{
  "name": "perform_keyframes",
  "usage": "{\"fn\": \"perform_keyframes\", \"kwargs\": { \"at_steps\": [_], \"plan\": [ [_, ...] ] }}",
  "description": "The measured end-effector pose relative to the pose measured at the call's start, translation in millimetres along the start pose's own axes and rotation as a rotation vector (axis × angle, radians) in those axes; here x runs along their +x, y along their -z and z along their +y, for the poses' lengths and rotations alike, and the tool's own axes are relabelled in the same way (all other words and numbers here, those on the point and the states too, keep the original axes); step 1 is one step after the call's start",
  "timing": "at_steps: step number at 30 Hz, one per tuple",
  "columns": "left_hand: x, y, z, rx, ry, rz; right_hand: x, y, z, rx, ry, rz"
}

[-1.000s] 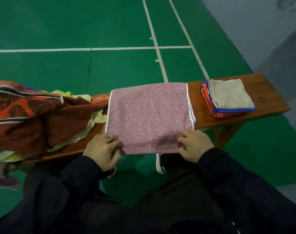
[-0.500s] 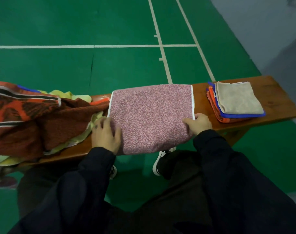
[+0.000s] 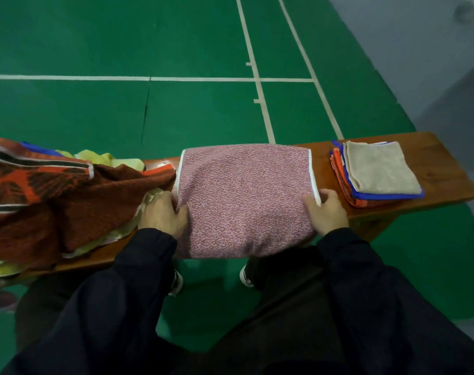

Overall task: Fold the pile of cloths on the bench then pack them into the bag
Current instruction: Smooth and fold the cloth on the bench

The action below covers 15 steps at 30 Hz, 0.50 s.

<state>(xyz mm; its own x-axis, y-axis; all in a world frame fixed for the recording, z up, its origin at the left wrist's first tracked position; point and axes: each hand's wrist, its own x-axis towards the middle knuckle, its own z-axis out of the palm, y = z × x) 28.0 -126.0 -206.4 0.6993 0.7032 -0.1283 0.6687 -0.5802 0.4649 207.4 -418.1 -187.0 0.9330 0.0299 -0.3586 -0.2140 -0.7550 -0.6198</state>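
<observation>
A pink speckled towel (image 3: 245,196) with white side edges lies spread across the middle of the wooden bench (image 3: 444,169), its near edge hanging over the front. My left hand (image 3: 162,215) grips the towel's left side, thumb on top. My right hand (image 3: 326,211) pinches the right white edge, thumb on the cloth. A heap of unfolded cloths (image 3: 49,196), red-brown patterned over yellow ones, covers the bench's left end. A folded stack (image 3: 376,173), beige on blue on orange, sits at the right end. No bag is in view.
The bench stands on a green court floor with white lines (image 3: 257,77). My dark-trousered legs and shoes (image 3: 246,274) are under the bench's front edge. A grey floor area lies at the far right.
Both hands moved from the towel's near hanging edge up along its sides to the bench top, and now hold the left and right edges.
</observation>
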Motion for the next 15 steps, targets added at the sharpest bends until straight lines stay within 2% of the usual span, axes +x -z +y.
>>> {"fn": "perform_keyframes", "kwargs": {
  "at_steps": [3,7,9,12,15],
  "plan": [
    [-2.4,1.2,8.9,-0.035,-0.001,-0.011,4.6,2.2,3.2,-0.133,0.024,-0.055],
    [7.1,9.3,18.9,-0.003,0.107,-0.055,13.1,1.9,0.7,-0.060,0.076,-0.101],
    [8.3,12.8,18.4,-0.018,0.101,-0.070,13.3,1.6,-3.9,-0.016,0.137,-0.090],
    [3.5,17.6,20.7,-0.214,0.093,-0.068,11.8,2.6,-4.8,0.010,0.191,-0.001],
    [1.1,20.3,19.1,-0.586,0.196,-0.079,6.2,6.6,-6.0,0.203,0.263,0.056]
  ]
}}
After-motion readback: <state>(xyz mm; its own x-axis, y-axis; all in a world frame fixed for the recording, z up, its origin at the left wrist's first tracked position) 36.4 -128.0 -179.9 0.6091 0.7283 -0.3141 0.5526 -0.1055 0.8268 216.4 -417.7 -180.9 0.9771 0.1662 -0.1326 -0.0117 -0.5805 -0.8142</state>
